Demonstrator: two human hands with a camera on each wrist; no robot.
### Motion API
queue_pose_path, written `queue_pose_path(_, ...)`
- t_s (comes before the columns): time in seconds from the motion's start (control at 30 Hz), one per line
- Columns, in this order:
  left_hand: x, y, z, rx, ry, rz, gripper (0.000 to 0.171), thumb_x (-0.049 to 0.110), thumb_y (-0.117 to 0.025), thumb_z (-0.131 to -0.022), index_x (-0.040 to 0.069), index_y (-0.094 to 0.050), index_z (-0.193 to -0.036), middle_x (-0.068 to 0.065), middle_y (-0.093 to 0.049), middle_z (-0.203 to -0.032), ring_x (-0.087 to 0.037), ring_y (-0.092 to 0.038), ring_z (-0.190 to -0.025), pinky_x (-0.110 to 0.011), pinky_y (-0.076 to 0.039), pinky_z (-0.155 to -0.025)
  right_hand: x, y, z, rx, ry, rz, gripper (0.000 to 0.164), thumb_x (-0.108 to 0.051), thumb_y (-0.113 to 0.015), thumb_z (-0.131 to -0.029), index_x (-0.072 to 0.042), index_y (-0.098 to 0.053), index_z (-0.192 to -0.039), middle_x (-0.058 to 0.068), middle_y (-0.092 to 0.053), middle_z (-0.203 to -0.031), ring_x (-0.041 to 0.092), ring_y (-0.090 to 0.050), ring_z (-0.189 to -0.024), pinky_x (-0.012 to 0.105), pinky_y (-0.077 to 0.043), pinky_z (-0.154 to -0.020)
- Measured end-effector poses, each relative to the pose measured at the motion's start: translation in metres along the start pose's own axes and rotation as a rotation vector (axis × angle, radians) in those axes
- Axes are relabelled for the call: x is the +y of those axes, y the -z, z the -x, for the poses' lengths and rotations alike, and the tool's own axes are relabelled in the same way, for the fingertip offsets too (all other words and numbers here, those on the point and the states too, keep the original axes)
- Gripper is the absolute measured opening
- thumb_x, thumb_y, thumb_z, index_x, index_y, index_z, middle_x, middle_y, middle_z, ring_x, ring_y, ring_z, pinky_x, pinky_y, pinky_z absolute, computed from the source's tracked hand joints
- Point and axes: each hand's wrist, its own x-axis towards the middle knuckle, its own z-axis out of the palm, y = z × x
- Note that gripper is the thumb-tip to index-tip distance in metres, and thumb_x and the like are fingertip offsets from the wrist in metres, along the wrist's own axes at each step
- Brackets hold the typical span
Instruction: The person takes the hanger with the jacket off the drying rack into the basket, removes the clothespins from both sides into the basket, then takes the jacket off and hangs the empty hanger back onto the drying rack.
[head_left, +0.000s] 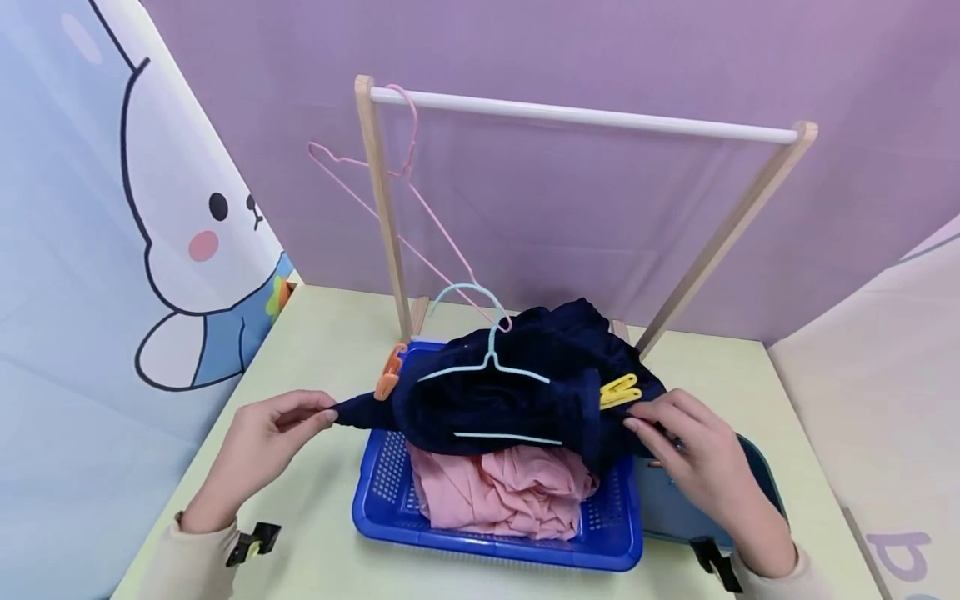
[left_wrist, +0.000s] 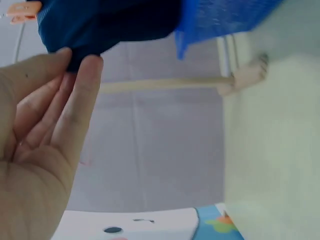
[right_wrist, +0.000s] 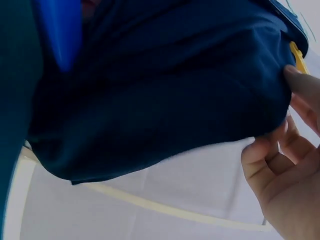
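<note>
A dark navy garment (head_left: 577, 333) is spread over the back of a blue basket (head_left: 491, 548), with a light blue hanger (head_left: 492, 354) at its opening. The hanger's lower bar shows in front of the dark fabric. My left hand (head_left: 262, 442) pinches the garment's left end between thumb and fingers, just beyond an orange clothespin (head_left: 388, 375). On the other side, my right hand (head_left: 705, 450) pinches the fabric near a yellow clothespin (head_left: 620, 392). In the right wrist view the navy cloth (right_wrist: 165, 115) hangs down from those fingers. Folded pink cloth (head_left: 502, 492) lies in the basket.
Behind the basket stands a wooden rack with a white rod (head_left: 585, 115). A pink hanger (head_left: 442, 233) hangs at the rod's left end, its lower corner near the light blue hook. A teal case (head_left: 667, 504) lies right of the basket, partly under my right hand.
</note>
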Motion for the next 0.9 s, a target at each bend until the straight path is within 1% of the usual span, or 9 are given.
queue_pose_path(0.17,-0.014,0.002,0.011,-0.096,0.004,0.005,0.009,0.012,-0.076,-0.090,0.017,-0.074,-0.098,0.006,-0.072,-0.090,-0.011,-0.070,-0.075,-0.025,-0.059,-0.063,-0.005,-0.001,0.020,-0.090,-0.045,-0.014,0.029,-0.042,-0.057,-0.102,-0.020,-0.073,-0.093,-0.013,-0.060,-0.087,-0.003,-0.044,-0.065,0.011,-0.038,-0.051)
queue_pose_path(0.23,-0.018,0.004,0.015,-0.135,-0.001,0.015,0.011,0.010,-0.076,-0.090,0.019,-0.074,-0.096,0.008,-0.072,-0.089,-0.012,-0.070,-0.075,-0.026,-0.059,-0.064,-0.009,0.000,0.028,-0.140,-0.082,-0.020,0.017,-0.037,-0.063,-0.100,-0.023,-0.072,-0.095,-0.016,-0.058,-0.088,-0.005,-0.045,-0.065,0.010,-0.038,-0.052)
queue_pose_path(0.3,-0.020,0.006,0.019,-0.179,0.007,0.035,0.014,0.008,-0.076,-0.090,0.021,-0.074,-0.095,0.009,-0.072,-0.089,-0.012,-0.070,-0.076,-0.027,-0.060,-0.064,-0.014,0.002,0.035,-0.190,-0.120,-0.035,0.002,-0.026,-0.072,-0.094,-0.026,-0.072,-0.095,-0.018,-0.058,-0.088,-0.005,-0.045,-0.064,0.009,-0.039,-0.052)
queue_pose_path(0.4,-0.024,0.007,0.023,-0.245,0.034,0.076,0.016,0.005,-0.076,-0.088,0.019,-0.075,-0.095,0.007,-0.072,-0.090,-0.013,-0.070,-0.078,-0.028,-0.060,-0.066,-0.020,0.001,0.045,-0.266,-0.171,-0.049,0.024,-0.011,-0.081,-0.083,-0.029,-0.070,-0.095,-0.019,-0.057,-0.088,-0.004,-0.046,-0.065,0.009,-0.040,-0.054)
queue_pose_path(0.5,-0.026,0.008,0.024,-0.302,0.060,0.097,0.014,0.006,-0.076,-0.089,0.016,-0.075,-0.098,0.003,-0.072,-0.095,-0.012,-0.070,-0.081,-0.027,-0.060,-0.069,-0.022,-0.002,0.052,-0.321,-0.176,-0.042,0.030,-0.007,-0.083,-0.080,-0.030,-0.066,-0.090,-0.022,-0.052,-0.084,-0.005,-0.044,-0.064,0.008,-0.038,-0.054)
queue_pose_path(0.6,-0.026,0.008,0.024,-0.335,0.069,0.104,0.013,0.008,-0.076,-0.089,0.013,-0.074,-0.101,0.001,-0.072,-0.098,-0.011,-0.070,-0.085,-0.026,-0.060,-0.071,-0.022,-0.006,0.058,-0.374,-0.177,-0.018,0.031,-0.010,-0.083,-0.080,-0.031,-0.061,-0.085,-0.024,-0.044,-0.079,-0.007,-0.040,-0.061,0.006,-0.034,-0.052)
queue_pose_path(0.67,-0.026,0.008,0.023,-0.343,0.067,0.100,0.013,0.010,-0.076,-0.090,0.014,-0.074,-0.102,0.001,-0.072,-0.099,-0.011,-0.070,-0.086,-0.025,-0.060,-0.072,-0.021,-0.008,0.061,-0.392,-0.178,-0.007,0.030,-0.012,-0.083,-0.081,-0.030,-0.059,-0.083,-0.024,-0.040,-0.078,-0.008,-0.038,-0.059,0.006,-0.032,-0.051)
queue_pose_path(0.83,-0.023,0.006,0.019,-0.359,0.043,0.061,0.015,0.010,-0.074,-0.091,0.015,-0.074,-0.106,0.004,-0.072,-0.100,-0.010,-0.069,-0.088,-0.024,-0.059,-0.074,-0.017,-0.010,0.064,-0.394,-0.188,-0.016,0.012,-0.027,-0.075,-0.092,-0.029,-0.065,-0.086,-0.025,-0.043,-0.079,-0.008,-0.040,-0.060,0.007,-0.034,-0.052)
queue_pose_path(0.9,-0.021,0.005,0.018,-0.357,0.028,0.047,0.019,0.007,-0.074,-0.091,0.018,-0.075,-0.107,0.007,-0.071,-0.100,-0.009,-0.069,-0.088,-0.024,-0.059,-0.075,-0.016,-0.010,0.065,-0.389,-0.185,-0.028,0.011,-0.033,-0.070,-0.096,-0.028,-0.066,-0.087,-0.024,-0.044,-0.079,-0.008,-0.040,-0.060,0.007,-0.034,-0.052)
